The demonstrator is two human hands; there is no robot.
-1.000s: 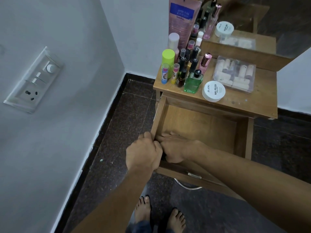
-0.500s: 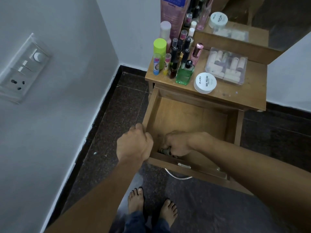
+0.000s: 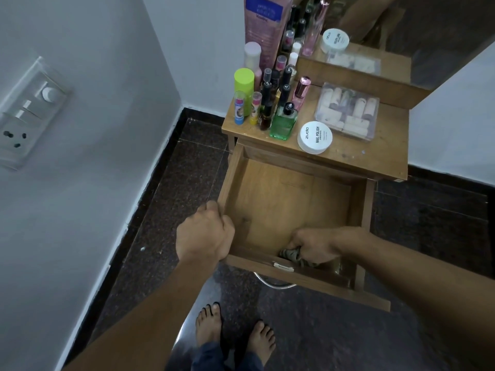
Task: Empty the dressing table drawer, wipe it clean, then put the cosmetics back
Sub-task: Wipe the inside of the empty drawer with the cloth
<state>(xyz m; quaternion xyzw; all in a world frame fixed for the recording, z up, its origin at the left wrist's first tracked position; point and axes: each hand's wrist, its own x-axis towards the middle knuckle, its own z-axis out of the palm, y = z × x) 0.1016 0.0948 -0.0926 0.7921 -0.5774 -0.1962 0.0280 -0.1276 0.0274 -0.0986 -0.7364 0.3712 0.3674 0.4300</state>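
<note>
Left hand (image 3: 205, 234): fingers curled over the top edge of the drawer's left wall, near the front-left corner, gripping it. Right hand (image 3: 314, 245): inside the drawer (image 3: 289, 199), fingers bunched round a crumpled patterned cloth (image 3: 293, 255) and pressing it down against the inside of the front wall, right of centre.

Edges / room:
- Drawer is pulled well out from under the desk (image 3: 385, 153). Its back part sits below the desk's front edge.
- Drawer floor is bare wood from the cloth to the back wall, so there is open run to the back and to the left wall.
- Drawer's right wall runs close beside the desk's front right leg (image 3: 367, 210).
- A strip of dark tiled floor (image 3: 187, 183) lies between the drawer's left wall and the room wall.
- A metal loop handle (image 3: 273, 282) hangs under the drawer front, above two bare feet (image 3: 209, 325).

Cosmetics are on the desk top, packed at the back left:
- 1 white "NAIL POLISH" tub (image 3: 314, 137) near the front edge
- 1 green bottle (image 3: 284, 121) just left of the tub
- 1 clear box (image 3: 347, 111) of pale rolls on the right
- 1 lime-capped bottle (image 3: 243, 81)
- 2 small printed sticks (image 3: 239, 108)
- 1 pink-capped bottle (image 3: 301, 89)
- 1 tall pink tube (image 3: 265, 22)
- A cluster of dark-capped bottles, too overlapped to count.

The mirror (image 3: 401, 36) behind them repeats the tub and the box. 1 switch panel (image 3: 24, 113) on the left wall.
</note>
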